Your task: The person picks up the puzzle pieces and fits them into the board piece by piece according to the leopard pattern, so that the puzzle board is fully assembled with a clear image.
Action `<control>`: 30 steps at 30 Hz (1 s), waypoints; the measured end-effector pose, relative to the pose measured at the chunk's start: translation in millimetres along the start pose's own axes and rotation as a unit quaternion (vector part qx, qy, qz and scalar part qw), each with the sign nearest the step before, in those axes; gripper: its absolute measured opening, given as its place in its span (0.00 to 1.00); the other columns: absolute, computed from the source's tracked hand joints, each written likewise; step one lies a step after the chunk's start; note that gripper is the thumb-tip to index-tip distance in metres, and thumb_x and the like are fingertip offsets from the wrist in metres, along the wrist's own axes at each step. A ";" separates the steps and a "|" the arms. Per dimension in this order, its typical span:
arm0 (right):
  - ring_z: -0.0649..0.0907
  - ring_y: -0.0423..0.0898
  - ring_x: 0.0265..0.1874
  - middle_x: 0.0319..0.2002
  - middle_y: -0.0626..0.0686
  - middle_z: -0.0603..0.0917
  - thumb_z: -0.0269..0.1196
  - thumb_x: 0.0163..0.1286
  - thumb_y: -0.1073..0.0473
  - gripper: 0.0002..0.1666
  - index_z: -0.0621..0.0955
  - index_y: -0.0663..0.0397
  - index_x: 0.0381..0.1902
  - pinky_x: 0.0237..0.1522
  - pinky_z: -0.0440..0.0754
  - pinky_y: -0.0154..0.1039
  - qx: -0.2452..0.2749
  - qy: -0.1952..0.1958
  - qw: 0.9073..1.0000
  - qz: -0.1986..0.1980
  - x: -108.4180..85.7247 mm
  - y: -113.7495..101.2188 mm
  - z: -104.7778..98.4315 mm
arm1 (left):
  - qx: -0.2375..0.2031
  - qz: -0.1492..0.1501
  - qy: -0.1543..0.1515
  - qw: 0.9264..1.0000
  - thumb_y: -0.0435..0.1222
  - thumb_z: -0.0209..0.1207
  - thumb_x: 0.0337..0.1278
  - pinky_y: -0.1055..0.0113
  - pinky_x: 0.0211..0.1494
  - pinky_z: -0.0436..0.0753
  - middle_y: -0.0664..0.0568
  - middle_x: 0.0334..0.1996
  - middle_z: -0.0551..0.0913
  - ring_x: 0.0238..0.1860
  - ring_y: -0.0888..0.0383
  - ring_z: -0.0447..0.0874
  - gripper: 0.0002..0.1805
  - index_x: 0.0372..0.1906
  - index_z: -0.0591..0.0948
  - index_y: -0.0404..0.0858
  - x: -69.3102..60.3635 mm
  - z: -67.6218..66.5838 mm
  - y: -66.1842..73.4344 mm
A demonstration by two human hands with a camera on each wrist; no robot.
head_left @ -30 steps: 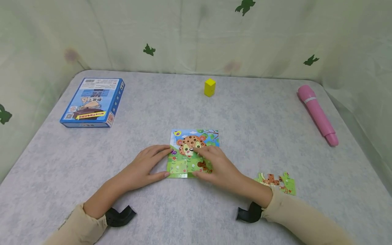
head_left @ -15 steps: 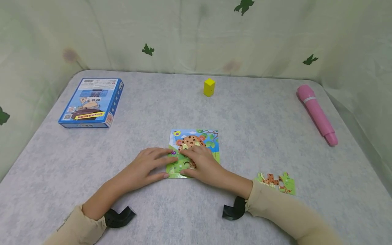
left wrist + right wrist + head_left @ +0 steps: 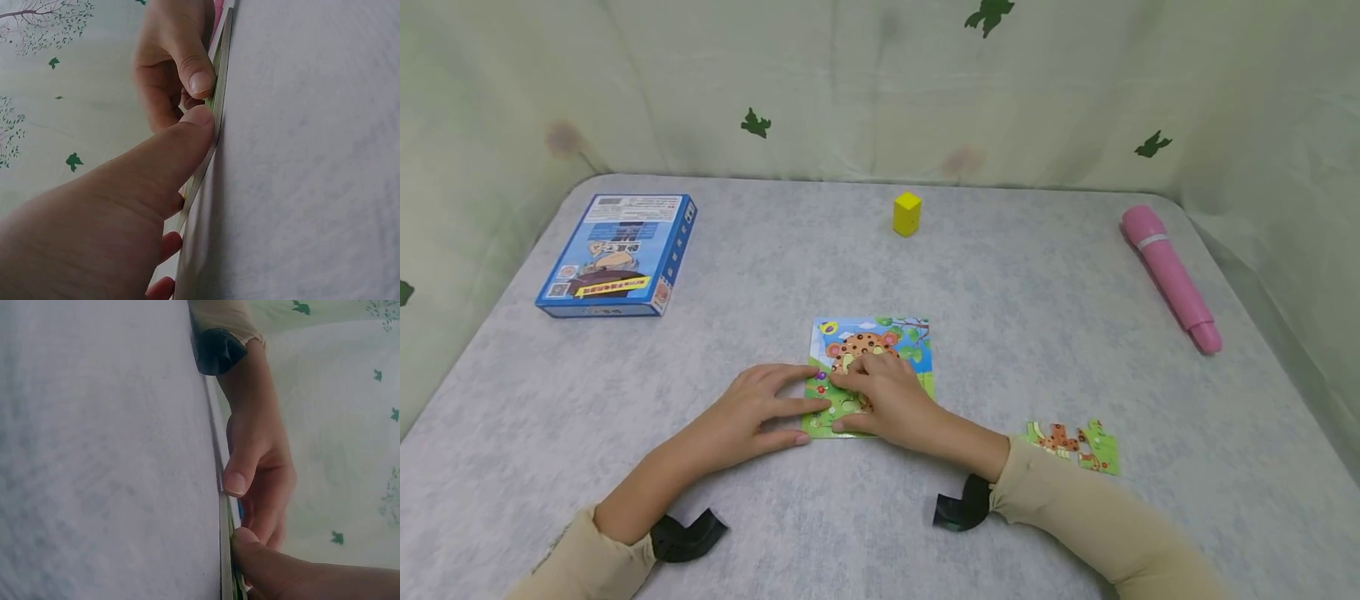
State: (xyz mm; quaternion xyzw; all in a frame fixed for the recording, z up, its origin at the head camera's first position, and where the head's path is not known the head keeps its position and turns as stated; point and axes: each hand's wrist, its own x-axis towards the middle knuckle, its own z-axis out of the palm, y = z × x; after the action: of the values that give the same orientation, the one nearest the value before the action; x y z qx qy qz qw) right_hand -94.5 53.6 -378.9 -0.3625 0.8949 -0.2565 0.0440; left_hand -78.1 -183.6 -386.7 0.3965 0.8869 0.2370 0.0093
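Observation:
A square jigsaw board (image 3: 929,387) with a spotted cartoon animal lies in the middle of the table. Along its left edge rests my left hand (image 3: 730,421), fingers spread, the tips touching the board. My right hand (image 3: 898,404) is over the board's lower part, its thumb and curled fingers around a green puzzle piece (image 3: 844,405) at the lower left. That hand covers much of the piece and of the picture. In the left wrist view the left thumb (image 3: 199,116) touches the board's edge near the right hand's thumb. A green layer shows above the board in the right wrist view.
More puzzle pieces (image 3: 1099,448) lie right of the board, partly behind the right sleeve (image 3: 1075,508). A blue box (image 3: 613,254) is at the back left, a yellow block (image 3: 907,215) at the back middle. A pink toy microphone (image 3: 1171,279) lies at the right.
My right hand has moved left across the board, and a green puzzle piece now shows at the lower left. The left hand has hardly moved. The view has shifted slightly.

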 end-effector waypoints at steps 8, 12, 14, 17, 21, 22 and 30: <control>0.63 0.42 0.37 0.39 0.42 0.66 0.59 0.57 0.39 0.34 0.71 0.45 0.60 0.39 0.59 0.39 -0.042 -0.036 0.998 0.003 -1.4 -2.4 -5.7 | -0.005 -0.005 0.003 1.000 0.50 0.59 0.51 0.47 0.59 0.55 0.50 0.62 0.64 0.61 0.49 0.59 0.22 0.54 0.77 0.55 -0.1 0.5 0.0; 0.64 0.42 0.40 0.40 0.42 0.65 0.60 0.59 0.41 0.34 0.70 0.45 0.61 0.41 0.59 0.40 -0.025 -0.049 0.998 0.001 -1.8 -0.7 -8.0 | -0.004 -0.006 0.004 1.000 0.50 0.59 0.51 0.47 0.59 0.55 0.50 0.62 0.64 0.61 0.49 0.59 0.22 0.53 0.77 0.54 0.3 0.6 0.7; 0.63 0.42 0.41 0.40 0.42 0.65 0.61 0.58 0.42 0.34 0.70 0.45 0.61 0.41 0.58 0.40 -0.016 -0.045 0.999 0.003 -1.7 0.9 -7.1 | -0.001 -0.007 0.005 1.000 0.50 0.59 0.51 0.47 0.59 0.55 0.50 0.62 0.65 0.60 0.49 0.59 0.22 0.53 0.77 0.54 0.4 0.5 0.7; 0.64 0.41 0.39 0.39 0.42 0.65 0.62 0.56 0.40 0.34 0.72 0.43 0.60 0.42 0.58 0.40 -0.013 -0.022 1.000 0.007 -1.5 1.6 -2.9 | 0.002 -0.006 0.005 1.000 0.50 0.59 0.51 0.47 0.59 0.55 0.50 0.62 0.65 0.60 0.48 0.59 0.22 0.54 0.77 0.53 0.4 0.2 0.8; 0.64 0.41 0.36 0.36 0.41 0.65 0.62 0.54 0.38 0.34 0.73 0.42 0.59 0.42 0.59 0.41 -0.032 0.007 0.999 0.009 -1.6 -0.8 2.5 | 0.005 -0.002 0.007 1.000 0.50 0.60 0.51 0.47 0.59 0.55 0.49 0.62 0.65 0.60 0.49 0.60 0.22 0.54 0.77 0.52 0.1 -0.8 0.5; 0.64 0.41 0.36 0.36 0.41 0.64 0.61 0.55 0.38 0.35 0.73 0.42 0.59 0.43 0.58 0.42 -0.034 0.006 0.999 0.009 -1.8 -1.3 2.6 | 0.005 -0.002 0.008 1.000 0.50 0.60 0.51 0.47 0.59 0.55 0.49 0.62 0.65 0.60 0.49 0.60 0.22 0.54 0.77 0.52 0.0 -1.1 0.3; 0.63 0.43 0.52 0.52 0.44 0.66 0.58 0.60 0.41 0.35 0.66 0.41 0.64 0.53 0.57 0.47 0.053 -0.067 0.996 0.014 -7.5 7.0 -11.6 | -0.009 -0.003 0.014 1.000 0.50 0.60 0.51 0.48 0.59 0.55 0.51 0.62 0.65 0.60 0.49 0.60 0.22 0.53 0.78 0.53 -0.7 -0.4 0.0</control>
State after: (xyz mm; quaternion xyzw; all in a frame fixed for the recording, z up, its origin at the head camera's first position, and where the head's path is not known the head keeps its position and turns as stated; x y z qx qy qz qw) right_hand -96.4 67.7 -373.1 -0.3635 0.8801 -0.2781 0.1267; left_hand -77.7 -184.3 -386.5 0.3907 0.8858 0.2505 0.0011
